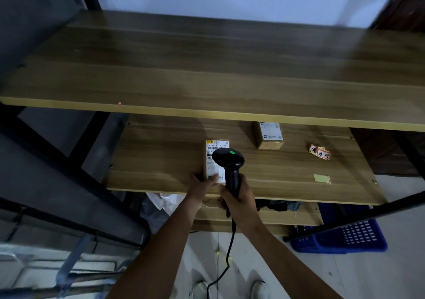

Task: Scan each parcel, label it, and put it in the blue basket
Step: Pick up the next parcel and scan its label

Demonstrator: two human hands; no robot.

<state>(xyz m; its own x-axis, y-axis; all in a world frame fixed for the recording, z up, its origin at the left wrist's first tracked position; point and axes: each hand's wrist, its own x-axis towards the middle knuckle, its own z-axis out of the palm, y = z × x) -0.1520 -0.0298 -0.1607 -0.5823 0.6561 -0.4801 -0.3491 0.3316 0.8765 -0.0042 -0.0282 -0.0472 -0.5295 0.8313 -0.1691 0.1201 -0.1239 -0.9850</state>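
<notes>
Right now the parcel [215,160] lies label-up near the front edge of the middle shelf [287,172], steadied by the left hand [202,185], whose fingers [213,178] pinch its near end so the barcode faces up. Above it the right hand [241,197] grips the scanner [228,160], green light lit. A second parcel [269,135] waits behind, stickers [319,152] lie to the right, and the blue basket [340,236] sits on the floor below.

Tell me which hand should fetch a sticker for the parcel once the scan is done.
Probably the right hand, after putting down the scanner: the sticker pile and yellow sticker lie on its side, and the left hand already steadies the parcel.
</notes>
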